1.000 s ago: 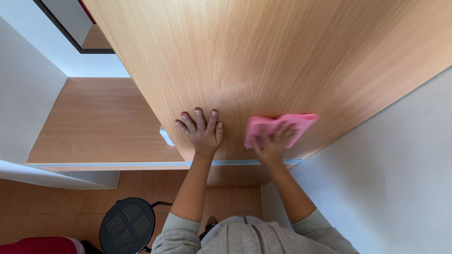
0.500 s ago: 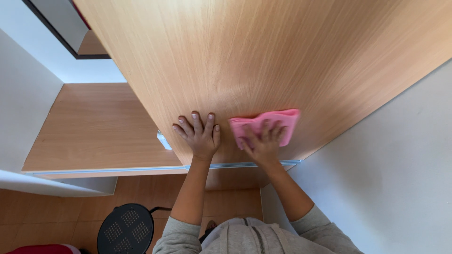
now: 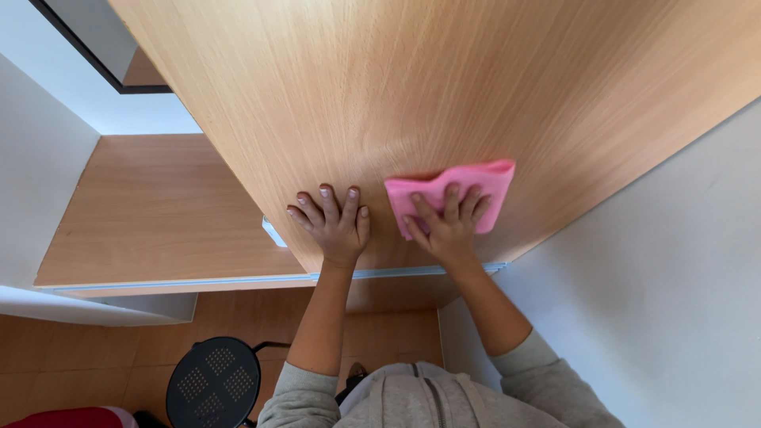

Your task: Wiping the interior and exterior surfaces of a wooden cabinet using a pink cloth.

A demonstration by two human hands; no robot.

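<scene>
We press our right hand [image 3: 453, 230] flat on a pink cloth [image 3: 452, 194], fingers [image 3: 450, 200] spread wide and lying on top of it rather than gripping it; the cloth is pinned between those fingers and the wooden panel [image 3: 444, 87]. Most of the cloth shows beyond the fingertips and out to their right. Our left hand [image 3: 334, 226] lies just beside it, to the left of the cloth and not touching it, palm flat on the same panel, fingers fanned open and holding nothing.

Below our wrists runs the pale edge strip [image 3: 238, 281] of the panel, and off to the left of the left fingers a lower wooden shelf [image 3: 151, 214] sits between white side walls. Under our left forearm stands a black perforated stool [image 3: 212, 384] on the floor.

As for progress, we judge the wiping to be only at the near edge: the cloth sits low on the panel, and the broad stretch of wood beyond the fingertips shows no trace that tells us whether it is wiped or not.
</scene>
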